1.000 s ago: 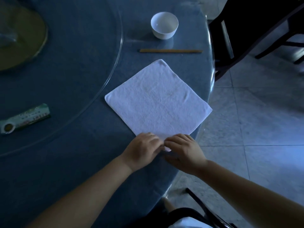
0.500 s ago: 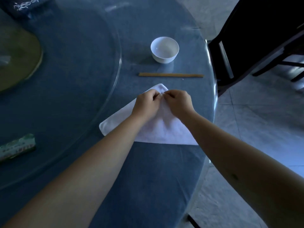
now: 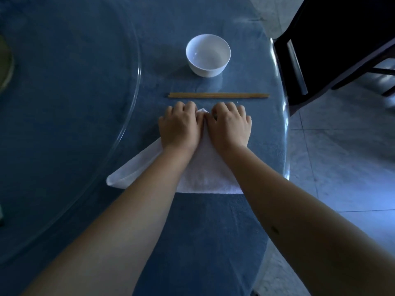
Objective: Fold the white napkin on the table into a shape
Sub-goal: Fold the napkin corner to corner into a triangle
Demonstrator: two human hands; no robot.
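The white napkin (image 3: pixel 205 175) lies on the blue table (image 3: pixel 193 236) folded into a triangle, its long fold edge toward me and its tip pointing away. My left hand (image 3: pixel 181 127) and my right hand (image 3: pixel 229 125) rest side by side on the far part of the triangle. Their fingers are curled down onto the cloth on either side of the tip, which peeks out between them. My forearms hide the middle of the left slope and the right corner of the napkin.
A pair of wooden chopsticks (image 3: pixel 218 95) lies crosswise just beyond my fingers. A white bowl (image 3: pixel 208 55) stands behind them. The glass turntable rim (image 3: pixel 138 82) curves along the left. The table edge and a dark chair (image 3: pixel 333 50) are at the right.
Both hands carried the near corner of the napkin up and over to the far corner, turning the flat square into a triangle. They now press down at the tip.
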